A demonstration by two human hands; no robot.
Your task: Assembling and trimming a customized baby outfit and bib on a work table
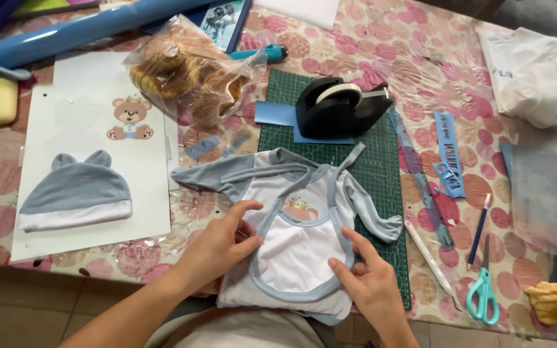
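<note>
Head view: the person is smoothing a white bib (298, 254) with blue edging over a small baby shirt (291, 193) that lies on the near edge of the table (369, 45), partly on a green cutting mat (381, 167). The left hand (217, 245) pinches the bib's left edge between thumb and fingers. The right hand (369, 280) presses its thumb and forefinger on the bib's right edge, not closed round it. The step in hand looks like lining the bib up on the shirt. The next move would call for keeping both edges even and the bear print just above the bib centred.

Far on the mat stands a black tape dispenser (340, 106) with a roll of tape in it. Left of it a clear plastic bag (188, 71) holds brownish rounded things, too blurred to name. At the left a white card (91, 161) carries a blue-grey hat (75, 193) and a bear picture. On the right lie a pencil (478, 232), a white pen (430, 258) and teal scissors (483, 290), near the table edge.
</note>
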